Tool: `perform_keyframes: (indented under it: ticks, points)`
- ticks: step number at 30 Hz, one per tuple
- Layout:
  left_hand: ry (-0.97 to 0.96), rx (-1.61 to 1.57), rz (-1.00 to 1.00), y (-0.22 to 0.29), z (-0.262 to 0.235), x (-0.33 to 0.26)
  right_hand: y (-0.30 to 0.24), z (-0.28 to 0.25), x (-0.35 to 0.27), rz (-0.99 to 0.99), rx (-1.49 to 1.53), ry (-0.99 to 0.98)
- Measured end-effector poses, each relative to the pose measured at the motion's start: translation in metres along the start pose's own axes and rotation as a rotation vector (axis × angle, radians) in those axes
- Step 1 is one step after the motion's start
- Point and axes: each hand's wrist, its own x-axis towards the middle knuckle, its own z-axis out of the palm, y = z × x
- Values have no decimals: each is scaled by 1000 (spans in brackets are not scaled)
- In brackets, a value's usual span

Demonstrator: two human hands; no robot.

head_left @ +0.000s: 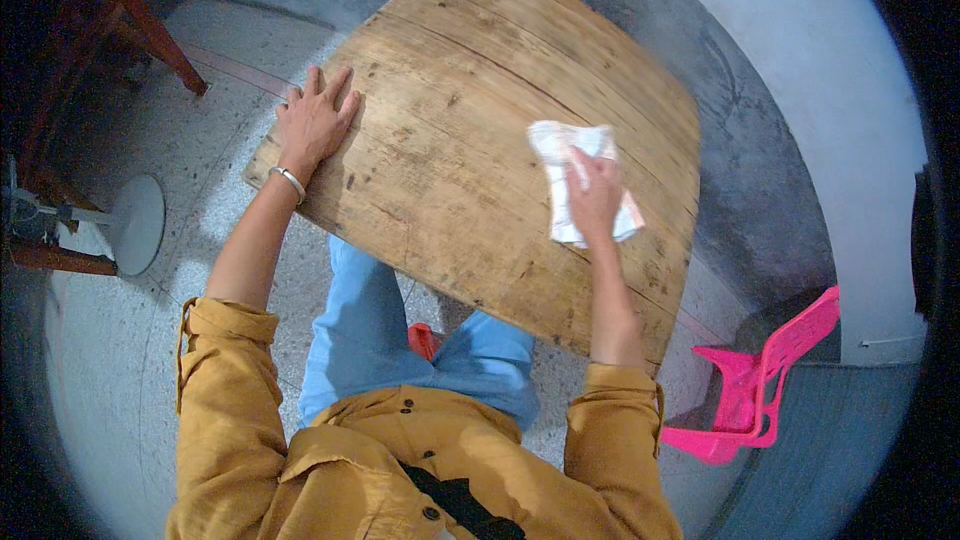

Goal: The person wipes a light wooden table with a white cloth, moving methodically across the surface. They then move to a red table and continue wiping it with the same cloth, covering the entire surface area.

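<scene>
White cloth [572,183] on the wooden table [470,110], pressed under the right hand [597,197], bunched beyond its fingertips. Left hand [316,120] spread flat on the table's edge, well apart.

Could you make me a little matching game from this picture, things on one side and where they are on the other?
Things:
1. left hand
2. right hand
3. pink chair
4. bracelet

Places:
A. on the floor to the right of the table
B. pressing a white cloth on the tabletop
C. around the left wrist
D. flat on the table's left edge

Pairs: 1-D, 2-B, 3-A, 4-C
</scene>
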Motion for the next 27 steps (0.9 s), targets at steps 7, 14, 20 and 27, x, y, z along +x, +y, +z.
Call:
perform_keyframes:
  ticks: [7, 14, 20, 27]
  points:
    - [49, 39, 12, -14, 14, -1, -90, -62, -115, -292, 181, -289]
    - [45, 31, 6, -6, 6, -3, 57, -87, -122, 99, -71, 21]
    - [41, 21, 10, -2, 9, 1, 16, -47, -64, 35, -37, 101]
    - [39, 9, 7, -11, 12, -1, -86, -79, -145, -229, 108, -204]
